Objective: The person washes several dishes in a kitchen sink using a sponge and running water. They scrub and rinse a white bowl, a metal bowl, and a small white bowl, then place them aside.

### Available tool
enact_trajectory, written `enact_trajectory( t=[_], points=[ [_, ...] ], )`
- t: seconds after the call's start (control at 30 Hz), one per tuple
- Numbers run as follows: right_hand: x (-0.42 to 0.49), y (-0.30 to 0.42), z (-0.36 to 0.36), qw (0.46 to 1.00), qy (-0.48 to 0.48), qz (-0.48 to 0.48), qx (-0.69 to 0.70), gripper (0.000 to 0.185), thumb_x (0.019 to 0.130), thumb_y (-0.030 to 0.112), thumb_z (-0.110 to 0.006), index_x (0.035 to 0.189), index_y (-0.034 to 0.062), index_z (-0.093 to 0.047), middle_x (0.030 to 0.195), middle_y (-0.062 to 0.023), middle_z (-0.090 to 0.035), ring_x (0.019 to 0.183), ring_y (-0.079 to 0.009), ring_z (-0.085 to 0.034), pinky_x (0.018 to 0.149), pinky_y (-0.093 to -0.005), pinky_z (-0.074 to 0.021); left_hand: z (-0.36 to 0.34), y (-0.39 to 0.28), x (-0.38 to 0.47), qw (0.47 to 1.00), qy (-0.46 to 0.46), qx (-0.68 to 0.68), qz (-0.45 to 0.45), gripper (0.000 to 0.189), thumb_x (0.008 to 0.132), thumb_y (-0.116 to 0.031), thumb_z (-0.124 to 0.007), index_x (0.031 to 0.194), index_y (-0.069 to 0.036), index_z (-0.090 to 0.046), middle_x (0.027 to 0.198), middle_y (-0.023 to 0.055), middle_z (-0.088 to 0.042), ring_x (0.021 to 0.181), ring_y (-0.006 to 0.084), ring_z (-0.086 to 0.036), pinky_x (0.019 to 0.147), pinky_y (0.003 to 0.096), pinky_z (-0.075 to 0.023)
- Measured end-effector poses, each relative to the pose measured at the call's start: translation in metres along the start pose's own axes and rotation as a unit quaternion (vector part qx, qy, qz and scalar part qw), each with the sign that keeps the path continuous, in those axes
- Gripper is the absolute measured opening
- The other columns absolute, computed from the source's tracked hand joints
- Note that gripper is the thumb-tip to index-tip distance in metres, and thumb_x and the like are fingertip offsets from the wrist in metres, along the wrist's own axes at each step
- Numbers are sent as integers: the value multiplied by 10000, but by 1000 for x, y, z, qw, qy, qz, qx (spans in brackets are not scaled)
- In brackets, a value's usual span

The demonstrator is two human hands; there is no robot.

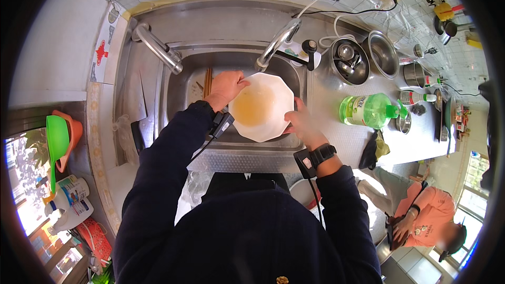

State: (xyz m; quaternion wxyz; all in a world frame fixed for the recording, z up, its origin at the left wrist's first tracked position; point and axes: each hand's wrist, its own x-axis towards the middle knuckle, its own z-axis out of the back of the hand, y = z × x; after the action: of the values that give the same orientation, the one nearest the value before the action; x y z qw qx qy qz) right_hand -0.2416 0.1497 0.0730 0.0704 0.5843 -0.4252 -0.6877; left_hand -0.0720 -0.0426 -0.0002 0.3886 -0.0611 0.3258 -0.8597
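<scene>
A white angular-rimmed bowl point(260, 106) with some yellowish liquid in it is held over the stainless steel sink point(185, 75). My left hand point(227, 88) grips its left rim, thumb on the edge. On the right, my right hand point(305, 122) holds the lower right rim, fingers partly hidden beneath. Wooden chopsticks point(208, 83) lie in the sink behind my left hand. A chrome faucet point(278, 45) ends just above the bowl's far rim; no water stream is visible.
A second faucet point(158, 49) is at the left, near a cleaver point(138, 126). Right of the sink stand a green detergent bottle point(367, 110), a steel bowl of utensils point(349, 61) and an empty-looking steel basin point(382, 53). Another person point(426, 213) is at the lower right.
</scene>
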Motion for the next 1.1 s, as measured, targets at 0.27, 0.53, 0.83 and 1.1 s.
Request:
enact_trajectory(
  t=[0.27, 0.53, 0.83, 1.1],
  points=[
    [1, 8, -9, 998, 23, 33, -38, 697, 691, -16, -474, 1369, 43, -324, 1158, -183, -544, 918, -321, -630, 601, -441, -584, -12, -9, -14, 992, -55, 60, 91, 303, 739, -257, -727, 913, -39, -610, 784, 152, -652, 807, 317, -647, 710, 413, -501],
    [11, 2, -10, 1000, -15, 15, 13, 733, 704, -47, -466, 1400, 80, -275, 1204, -176, -520, 969, -340, -620, 622, -501, -585, 5, 26, -16, 991, -35, -68, 110, 510, 844, -521, -598, 979, -30, -584, 793, 145, -659, 770, 317, -649, 697, 389, -498],
    [28, -20, -6, 973, 111, -31, 200, 694, 723, -82, -475, 1378, 81, -310, 1252, -170, -508, 1075, -391, -585, 808, -552, -544, -5, -20, -100, 611, 139, -726, 283, 600, 898, -490, -554, 1370, -153, -397, 1315, 61, -490, 1244, 226, -441, 1013, 478, -360],
    [33, -60, -69, 958, 155, -48, 238, 453, 834, 98, -659, 1256, 62, -498, 1123, -104, -621, 942, -249, -651, 683, -378, -566, -1, -46, -113, 685, -190, -693, 123, 750, 836, -130, -631, 1435, -18, -193, 1357, 141, -394, 1233, 239, -423, 1023, 342, -369]
  ],
)
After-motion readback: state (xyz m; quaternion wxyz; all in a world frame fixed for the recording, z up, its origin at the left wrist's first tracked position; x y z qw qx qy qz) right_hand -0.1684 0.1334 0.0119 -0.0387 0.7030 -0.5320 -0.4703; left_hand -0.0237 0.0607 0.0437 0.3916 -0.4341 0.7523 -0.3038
